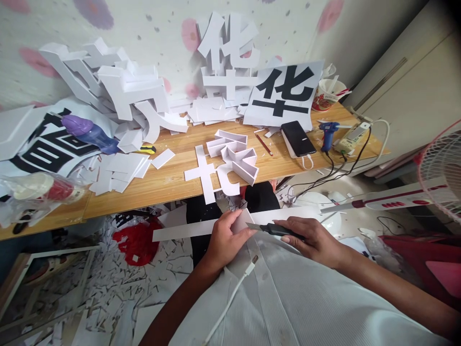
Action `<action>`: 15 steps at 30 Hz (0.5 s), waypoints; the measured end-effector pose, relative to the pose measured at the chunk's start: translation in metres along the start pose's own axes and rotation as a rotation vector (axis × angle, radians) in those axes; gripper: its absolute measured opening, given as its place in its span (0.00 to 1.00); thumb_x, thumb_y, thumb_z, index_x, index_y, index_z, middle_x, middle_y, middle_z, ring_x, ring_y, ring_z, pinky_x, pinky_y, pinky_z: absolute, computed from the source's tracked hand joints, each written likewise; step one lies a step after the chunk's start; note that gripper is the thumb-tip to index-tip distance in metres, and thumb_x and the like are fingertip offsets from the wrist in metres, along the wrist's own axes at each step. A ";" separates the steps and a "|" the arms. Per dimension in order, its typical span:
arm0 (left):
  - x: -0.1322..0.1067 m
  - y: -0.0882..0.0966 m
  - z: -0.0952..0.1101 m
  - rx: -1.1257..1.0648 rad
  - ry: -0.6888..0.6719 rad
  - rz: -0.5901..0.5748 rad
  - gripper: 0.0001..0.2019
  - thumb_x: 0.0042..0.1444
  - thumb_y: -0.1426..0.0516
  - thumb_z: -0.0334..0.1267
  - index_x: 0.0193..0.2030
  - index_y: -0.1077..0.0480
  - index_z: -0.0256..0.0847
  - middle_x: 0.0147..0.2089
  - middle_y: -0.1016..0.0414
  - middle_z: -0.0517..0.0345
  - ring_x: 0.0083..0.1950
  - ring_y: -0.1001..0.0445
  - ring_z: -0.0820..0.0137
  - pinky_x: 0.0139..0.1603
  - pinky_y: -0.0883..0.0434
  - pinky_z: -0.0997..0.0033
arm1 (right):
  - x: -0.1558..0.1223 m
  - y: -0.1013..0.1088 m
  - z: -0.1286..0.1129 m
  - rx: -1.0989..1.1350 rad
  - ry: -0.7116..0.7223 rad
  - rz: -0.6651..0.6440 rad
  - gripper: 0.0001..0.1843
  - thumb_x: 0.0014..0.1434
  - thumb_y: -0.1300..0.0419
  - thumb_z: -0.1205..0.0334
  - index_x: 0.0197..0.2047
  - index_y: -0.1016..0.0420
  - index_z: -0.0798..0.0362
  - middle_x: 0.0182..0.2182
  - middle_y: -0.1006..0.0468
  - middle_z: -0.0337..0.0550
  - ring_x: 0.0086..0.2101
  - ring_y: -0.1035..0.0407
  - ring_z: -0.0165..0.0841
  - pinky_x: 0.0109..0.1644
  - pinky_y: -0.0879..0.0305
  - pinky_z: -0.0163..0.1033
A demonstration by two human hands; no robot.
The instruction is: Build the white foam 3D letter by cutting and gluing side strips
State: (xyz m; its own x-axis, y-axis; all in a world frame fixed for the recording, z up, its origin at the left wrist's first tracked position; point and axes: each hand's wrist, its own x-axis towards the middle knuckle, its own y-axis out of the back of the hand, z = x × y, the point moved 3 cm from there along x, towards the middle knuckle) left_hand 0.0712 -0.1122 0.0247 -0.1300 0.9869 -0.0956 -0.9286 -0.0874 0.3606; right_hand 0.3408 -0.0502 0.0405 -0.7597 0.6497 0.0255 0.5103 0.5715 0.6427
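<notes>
My left hand point(226, 239) pinches a small white foam board piece point(242, 221) between thumb and fingers, above my lap. In my right hand point(312, 239) is a black utility knife point(275, 229), its blade out and pointing left. The blade tip lies at the near edge of the piece, by my left thumb; whether it touches is unclear. Behind both hands a long white strip point(187, 229) stretches across my lap. On the table ahead sit a flat white cross-shaped piece point(202, 172) and a white character part with raised side walls point(232, 144).
A phone on a power bank point(298, 138), a blue glue gun point(327, 134) and a power strip point(351, 138) with cords occupy the table's right. White letters point(133, 89) and a printed sheet point(284, 93) lean on the wall. A fan point(442, 168) stands right; scraps point(118, 288) litter the floor.
</notes>
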 end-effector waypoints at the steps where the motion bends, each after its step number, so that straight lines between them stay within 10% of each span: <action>1: 0.000 0.000 0.000 0.000 0.002 -0.002 0.18 0.55 0.28 0.40 0.53 0.17 0.43 0.46 0.22 0.56 0.48 0.24 0.63 0.53 0.28 0.64 | 0.000 0.000 0.000 -0.003 0.010 0.002 0.24 0.77 0.42 0.48 0.70 0.23 0.47 0.47 0.13 0.53 0.44 0.17 0.42 0.48 0.22 0.42; 15: -0.001 0.000 0.005 -0.007 -0.001 -0.019 0.14 0.56 0.29 0.39 0.49 0.17 0.43 0.42 0.25 0.59 0.45 0.26 0.65 0.51 0.30 0.66 | -0.002 -0.001 0.000 -0.014 0.067 0.016 0.23 0.78 0.41 0.54 0.71 0.26 0.48 0.44 0.15 0.50 0.42 0.19 0.39 0.46 0.26 0.40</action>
State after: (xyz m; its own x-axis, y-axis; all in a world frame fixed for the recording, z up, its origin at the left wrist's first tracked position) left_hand 0.0731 -0.1127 0.0290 -0.1123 0.9885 -0.1015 -0.9332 -0.0698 0.3526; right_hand 0.3415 -0.0523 0.0400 -0.7771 0.6234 0.0862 0.5168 0.5540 0.6527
